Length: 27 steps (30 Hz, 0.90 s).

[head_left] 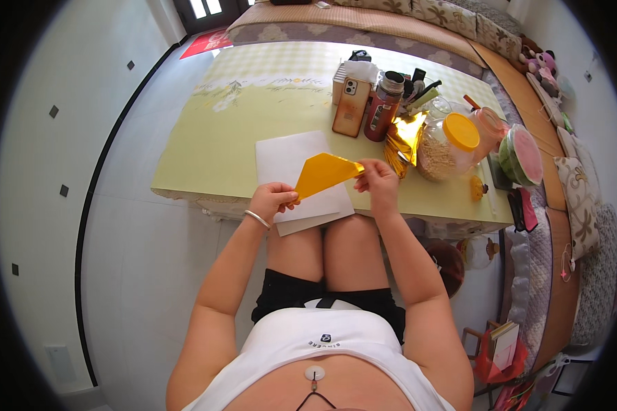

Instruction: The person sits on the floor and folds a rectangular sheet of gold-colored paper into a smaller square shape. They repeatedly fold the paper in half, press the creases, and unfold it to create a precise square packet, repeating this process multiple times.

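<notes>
A folded sheet of gold foil paper [324,175] is held up between my two hands, above the near edge of the table. My left hand [274,200] pinches its lower left corner. At the narrow right tip, my right hand [378,179] has its fingers closed on the paper; they are slightly blurred. Beneath the foil, white sheets of paper [281,161] lie on the table and stick out over its edge above my thighs. More shiny gold foil [408,140] stands crumpled to the right, beyond my right hand.
The table [206,147] wears a pale yellow cloth. At its back stand a phone [350,109] and a dark red flask [384,108]. Rightward are a yellow-lidded jar [440,151], a pink container [487,127] and a cut watermelon [521,156]. A long cushioned sofa [528,89] runs along the right.
</notes>
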{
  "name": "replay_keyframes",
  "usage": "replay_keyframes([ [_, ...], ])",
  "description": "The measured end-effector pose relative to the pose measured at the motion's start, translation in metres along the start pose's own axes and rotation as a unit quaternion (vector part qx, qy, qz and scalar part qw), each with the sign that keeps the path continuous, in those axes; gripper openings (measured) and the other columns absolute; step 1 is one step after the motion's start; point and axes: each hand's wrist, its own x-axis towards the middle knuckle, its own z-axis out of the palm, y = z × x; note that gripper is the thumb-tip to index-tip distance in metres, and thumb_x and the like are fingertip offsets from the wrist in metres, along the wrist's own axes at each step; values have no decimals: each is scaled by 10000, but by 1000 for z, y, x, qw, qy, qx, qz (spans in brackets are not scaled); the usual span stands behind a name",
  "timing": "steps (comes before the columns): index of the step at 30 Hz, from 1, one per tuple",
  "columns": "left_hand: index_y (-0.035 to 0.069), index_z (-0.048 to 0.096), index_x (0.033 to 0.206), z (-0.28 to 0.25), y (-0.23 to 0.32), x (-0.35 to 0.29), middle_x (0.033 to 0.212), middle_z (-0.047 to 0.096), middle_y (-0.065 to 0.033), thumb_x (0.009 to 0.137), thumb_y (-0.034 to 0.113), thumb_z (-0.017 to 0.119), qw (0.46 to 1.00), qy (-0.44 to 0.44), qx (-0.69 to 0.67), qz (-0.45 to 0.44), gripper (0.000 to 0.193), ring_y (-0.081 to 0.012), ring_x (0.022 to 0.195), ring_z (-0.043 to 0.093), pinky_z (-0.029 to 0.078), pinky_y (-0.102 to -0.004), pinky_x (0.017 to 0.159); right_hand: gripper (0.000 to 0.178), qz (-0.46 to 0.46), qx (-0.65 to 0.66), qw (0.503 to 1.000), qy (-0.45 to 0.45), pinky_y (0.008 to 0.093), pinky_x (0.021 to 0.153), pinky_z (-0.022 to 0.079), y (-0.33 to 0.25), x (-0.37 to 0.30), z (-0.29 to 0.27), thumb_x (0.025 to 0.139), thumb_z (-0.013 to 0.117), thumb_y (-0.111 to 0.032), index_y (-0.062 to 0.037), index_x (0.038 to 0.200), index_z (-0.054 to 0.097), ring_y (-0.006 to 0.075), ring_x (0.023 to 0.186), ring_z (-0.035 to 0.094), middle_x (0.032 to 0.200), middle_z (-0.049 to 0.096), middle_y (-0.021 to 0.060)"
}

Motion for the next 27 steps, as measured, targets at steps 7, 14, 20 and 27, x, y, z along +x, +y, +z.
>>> replay_keyframes([
  [7, 58, 615, 1052, 112, 46, 27, 894, 710, -98, 921, 103, 681, 981, -82, -170, -50, 154, -122, 675, 604, 498, -245, 612, 187, -231, -419, 876, 62, 344, 677, 539, 32, -28, -33, 999, 591, -211, -49, 943, 666, 246, 755, 673, 858, 701, 111],
  [14, 67, 632, 1081, 222, 54, 67, 976, 753, -71, 960, 134, 636, 968, -92, -193, -134, 138, -98, 702, 664, 497, -216, 550, 337, -259, -461, 823, -207, 457, 1073, 402, 77, -34, -18, 912, 610, -275, -71, 1180, 638, 351, 1231, 552, 1252, 647, 129],
  [20, 67, 635, 1064, 259, 65, 94, 959, 760, -94, 999, 203, 583, 974, -35, -181, -132, 159, -141, 698, 719, 479, -240, 480, 515, -259, -409, 847, -218, 449, 1090, 389, 83, -31, -21, 912, 649, -335, -70, 1342, 547, 343, 1307, 499, 1398, 557, 143],
  [27, 33, 655, 983, 267, 65, 100, 820, 747, -117, 988, 420, 628, 990, 5, -69, -124, 388, -155, 533, 656, 416, -279, 412, 646, -237, -409, 855, -214, 418, 1051, 411, 66, -39, -13, 851, 766, -292, -63, 1388, 489, 319, 1289, 512, 1382, 553, 158],
])
